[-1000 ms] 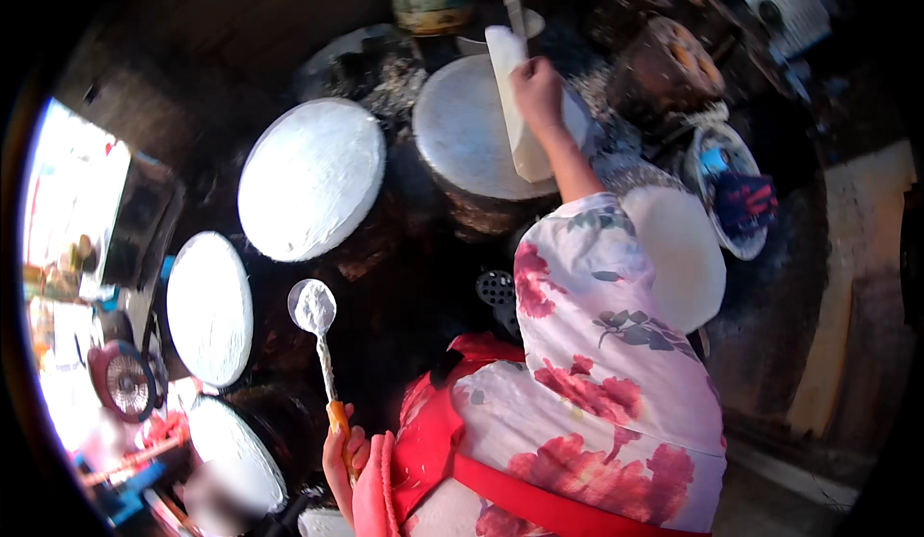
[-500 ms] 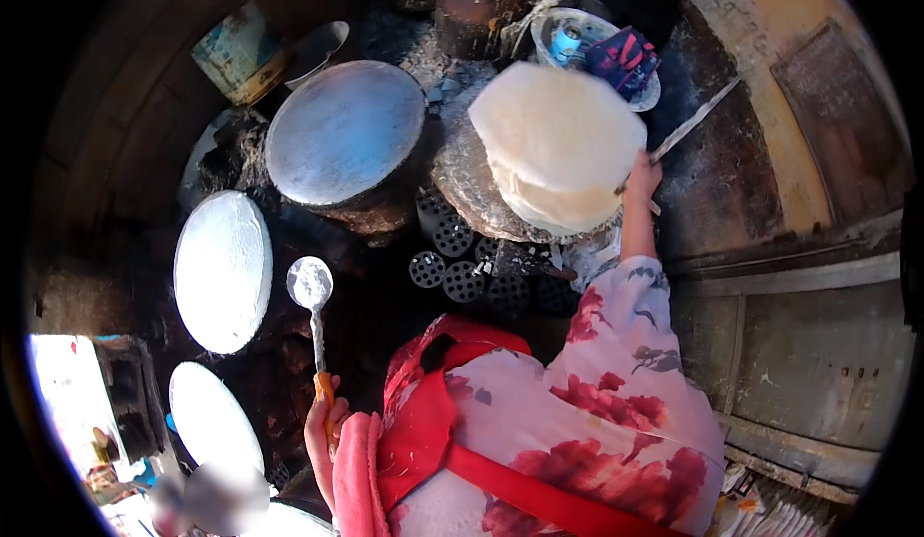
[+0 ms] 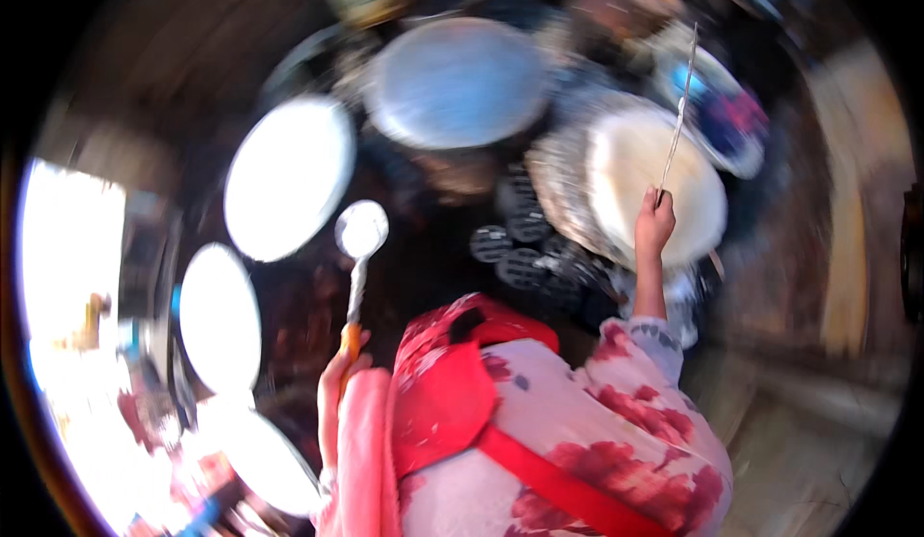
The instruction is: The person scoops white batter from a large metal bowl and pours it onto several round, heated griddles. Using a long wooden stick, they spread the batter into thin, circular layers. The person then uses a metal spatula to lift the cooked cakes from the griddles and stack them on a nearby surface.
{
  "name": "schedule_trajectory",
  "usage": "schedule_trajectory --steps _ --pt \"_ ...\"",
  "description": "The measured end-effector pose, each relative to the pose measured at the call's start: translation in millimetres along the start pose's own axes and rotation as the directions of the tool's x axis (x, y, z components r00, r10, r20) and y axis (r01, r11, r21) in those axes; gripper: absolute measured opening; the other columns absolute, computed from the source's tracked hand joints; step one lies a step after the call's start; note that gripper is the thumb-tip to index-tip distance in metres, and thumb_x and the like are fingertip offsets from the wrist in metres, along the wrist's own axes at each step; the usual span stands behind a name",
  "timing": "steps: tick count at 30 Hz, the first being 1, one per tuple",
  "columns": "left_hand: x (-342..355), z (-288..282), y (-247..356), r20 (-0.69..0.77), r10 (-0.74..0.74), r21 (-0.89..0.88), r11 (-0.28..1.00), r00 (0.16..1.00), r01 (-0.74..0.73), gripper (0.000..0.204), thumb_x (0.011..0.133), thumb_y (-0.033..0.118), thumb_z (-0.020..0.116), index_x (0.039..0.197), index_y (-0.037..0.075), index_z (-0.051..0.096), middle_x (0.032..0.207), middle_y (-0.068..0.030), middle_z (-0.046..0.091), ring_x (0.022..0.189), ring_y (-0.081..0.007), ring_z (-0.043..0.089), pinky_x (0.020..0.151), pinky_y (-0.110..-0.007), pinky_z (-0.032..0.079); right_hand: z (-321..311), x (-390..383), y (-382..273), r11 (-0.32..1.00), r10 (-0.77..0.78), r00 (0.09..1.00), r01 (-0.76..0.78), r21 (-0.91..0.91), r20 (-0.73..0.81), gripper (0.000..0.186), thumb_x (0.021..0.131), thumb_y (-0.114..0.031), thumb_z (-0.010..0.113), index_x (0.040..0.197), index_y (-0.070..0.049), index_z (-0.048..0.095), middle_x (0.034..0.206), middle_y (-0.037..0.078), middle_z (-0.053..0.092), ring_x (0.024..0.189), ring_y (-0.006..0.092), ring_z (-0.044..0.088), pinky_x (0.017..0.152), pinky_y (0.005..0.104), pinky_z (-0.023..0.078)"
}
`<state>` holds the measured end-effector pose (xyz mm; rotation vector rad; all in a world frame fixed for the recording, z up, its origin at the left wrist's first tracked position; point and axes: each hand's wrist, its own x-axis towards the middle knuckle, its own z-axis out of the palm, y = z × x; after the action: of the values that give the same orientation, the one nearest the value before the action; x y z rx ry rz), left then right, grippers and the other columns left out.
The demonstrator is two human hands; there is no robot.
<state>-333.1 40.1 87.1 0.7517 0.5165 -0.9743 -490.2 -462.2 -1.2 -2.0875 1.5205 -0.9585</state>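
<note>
My left hand is closed round the orange handle of a ladle. The ladle's bowl is coated white and hangs beside a round white-covered griddle. In my right hand is a long thin stick, pointing up and away from me. That hand is in front of a stack of thin round pale flatbreads, which rests on a rough round stand. Whether the hand touches the stack, I cannot tell. A greyish round griddle lies to the left of the stack, its surface bare.
Two more white-topped round griddles curve down my left side, the lower one near my arm. Perforated coal briquettes sit below the stand. A basin holding a dark pink-and-blue bundle stands beyond the stack.
The view has swung left, so the surroundings appear shifted right and are blurred. My right hand's stick has turned more upright and now crosses in front of the stack. The ladle stays in my left hand.
</note>
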Motion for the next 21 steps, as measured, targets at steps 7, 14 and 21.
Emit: schedule_trajectory --steps 7,14,21 --pt "-76.5 -37.9 -63.6 -0.212 0.347 -0.331 0.854 0.914 -0.401 0.045 0.087 0.017 0.059 0.126 0.002 0.043 0.066 -0.0036 0.049 0.042 -0.0071 0.043 0.039 -0.02 0.038 158.3 -157.0 -200.8 0.461 -0.873 0.108 0.496 0.735 0.475 0.021 0.091 -0.026 0.054 0.088 -0.006 0.058 0.075 0.019 0.06 0.071 0.0387 0.059 0.059 0.0451 0.045" --pt "-159.5 -17.4 -224.2 -0.643 0.552 -0.419 0.326 0.531 -0.847 0.043 0.087 0.017 0.059 0.126 0.01 0.04 0.074 -0.0025 0.045 0.052 -0.0089 0.044 0.049 -0.022 0.041 158.6 -309.4 -234.9 0.131 -0.628 -0.757 0.127 0.983 0.182 0.013 0.087 -0.019 0.057 0.082 -0.007 0.057 0.069 0.015 0.057 0.061 0.0349 0.058 0.052 0.0412 0.044" --pt "-161.3 17.5 -396.0 -0.954 0.294 -0.151 -0.328 0.051 -0.933 0.029 0.094 0.018 0.048 0.121 0.01 0.045 0.069 0.002 0.04 0.047 -0.0043 0.036 0.044 -0.02 0.034 123.7 -390.1 -217.7 -0.11 -0.263 -0.936 -0.212 0.971 -0.234 0.014 0.085 -0.018 0.059 0.078 -0.007 0.056 0.069 0.014 0.057 0.06 0.0336 0.058 0.052 0.0407 0.045"
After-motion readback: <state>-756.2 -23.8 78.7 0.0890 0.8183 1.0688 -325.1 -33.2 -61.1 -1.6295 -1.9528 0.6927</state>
